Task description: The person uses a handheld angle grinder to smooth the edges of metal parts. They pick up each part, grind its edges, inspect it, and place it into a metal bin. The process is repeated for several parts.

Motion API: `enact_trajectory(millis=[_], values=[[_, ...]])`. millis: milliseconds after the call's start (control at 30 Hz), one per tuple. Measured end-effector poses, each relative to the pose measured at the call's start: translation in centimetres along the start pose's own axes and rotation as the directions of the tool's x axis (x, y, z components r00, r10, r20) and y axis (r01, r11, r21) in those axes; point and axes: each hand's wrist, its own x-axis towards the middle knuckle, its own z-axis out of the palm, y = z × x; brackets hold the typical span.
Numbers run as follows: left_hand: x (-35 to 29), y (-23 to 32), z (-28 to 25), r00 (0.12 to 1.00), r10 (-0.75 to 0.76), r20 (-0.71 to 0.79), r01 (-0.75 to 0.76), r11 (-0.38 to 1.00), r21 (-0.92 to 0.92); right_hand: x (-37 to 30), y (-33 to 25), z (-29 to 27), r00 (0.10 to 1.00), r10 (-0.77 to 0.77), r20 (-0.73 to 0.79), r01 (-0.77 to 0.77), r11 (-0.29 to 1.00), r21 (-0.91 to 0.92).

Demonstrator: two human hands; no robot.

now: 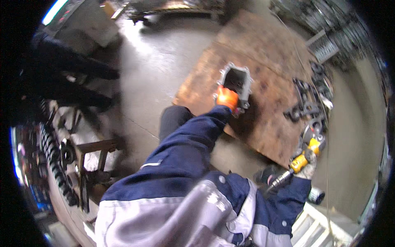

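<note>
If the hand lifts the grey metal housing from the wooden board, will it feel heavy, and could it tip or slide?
The metal housing looks like a thick hollow casting, so probably heavy and stiff. The gloved left hand grips only its near edge, so it may tilt when lifted. The rough wooden board likely resists sliding.

one wooden board (263, 78) lies on the floor (156, 70). one grey metal housing (236, 80) sits on the board. two hands are in view: the left hand (227, 98), in one orange glove, touches the housing, and the right hand (306, 164), in one light glove, holds one yellow angle grinder (302, 158). a cluster of dark metal parts (308, 103) lies along the board's right edge, too blurred and overlapped to count exactly; there are several. one small cylinder (316, 195) lies on the floor near the right hand. one rusty metal stand (92, 164) is at the left.
</note>
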Motion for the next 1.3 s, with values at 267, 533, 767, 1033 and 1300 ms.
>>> enact_trajectory(millis=[267, 533, 767, 1033, 1300], values=[[-12.3, -8.6, -13.6, 0.805, -0.575, -0.145, 0.3, 0.606, -0.736, 5.0, -1.1, -1.8, 0.987, 0.066, 0.144, -0.038, 0.981, -0.19], [-38.6, -27.8, -17.2, 0.295, -0.919, -0.263, 0.286, 0.348, -0.893, 6.9, -1.2, -1.5, 0.983, 0.136, 0.125, -0.111, 0.975, -0.192], [-56.2, -45.7, -17.3, -0.254, -0.943, -0.212, 0.781, -0.071, -0.621, 7.0, -1.1, -1.4, 0.996, 0.055, 0.068, -0.036, 0.969, -0.245], [-61.1, -57.4, -11.4, -0.256, -0.955, -0.148, 0.872, -0.162, -0.461, 5.6, -1.4, -4.4, 0.999, -0.052, -0.005, 0.049, 0.964, -0.261], [-59.7, -59.0, -7.2, 0.359, -0.933, -0.012, 0.906, 0.345, 0.244, 6.0, 0.2, -6.8, 0.974, -0.214, -0.077, 0.187, 0.947, -0.26]])
